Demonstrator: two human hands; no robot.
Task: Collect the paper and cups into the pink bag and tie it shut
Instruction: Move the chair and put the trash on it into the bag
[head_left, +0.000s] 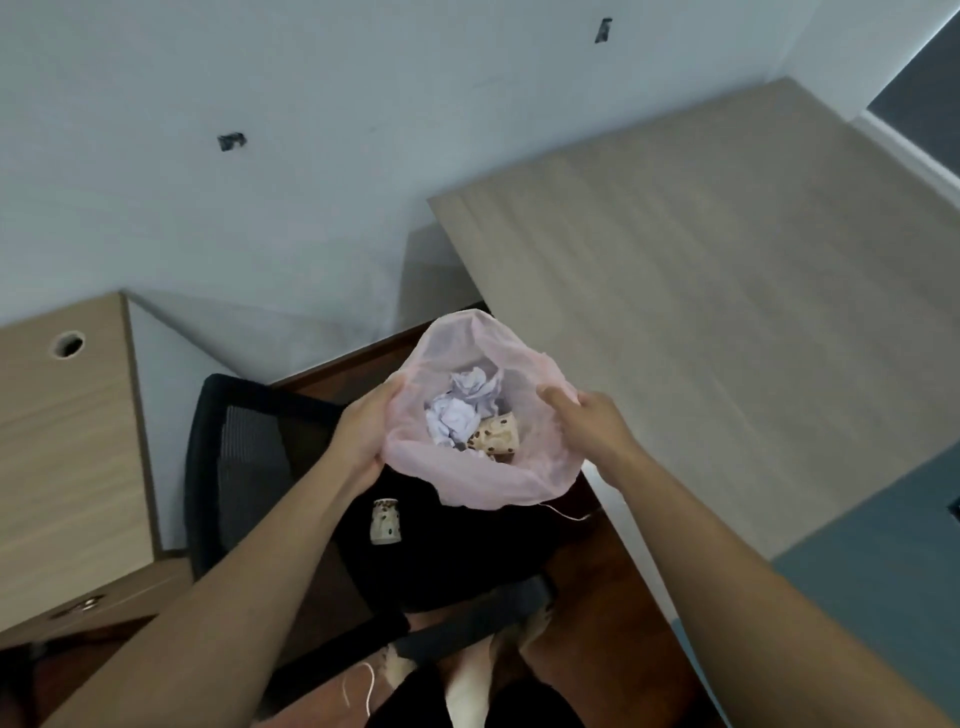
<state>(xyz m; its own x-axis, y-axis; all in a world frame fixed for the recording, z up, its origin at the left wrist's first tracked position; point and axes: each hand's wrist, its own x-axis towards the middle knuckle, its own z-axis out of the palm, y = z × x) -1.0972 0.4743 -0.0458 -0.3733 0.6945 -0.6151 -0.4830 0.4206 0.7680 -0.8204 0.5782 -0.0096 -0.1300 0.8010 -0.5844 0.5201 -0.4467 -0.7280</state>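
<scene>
two grips (363, 436) (589, 426) curled, holding pink bag (493, 483) rim

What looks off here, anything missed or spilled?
One cup sits outside the pink bag, on the chair seat just below it. The paper and a second cup are already inside. Nothing looks spilled or torn.
</scene>
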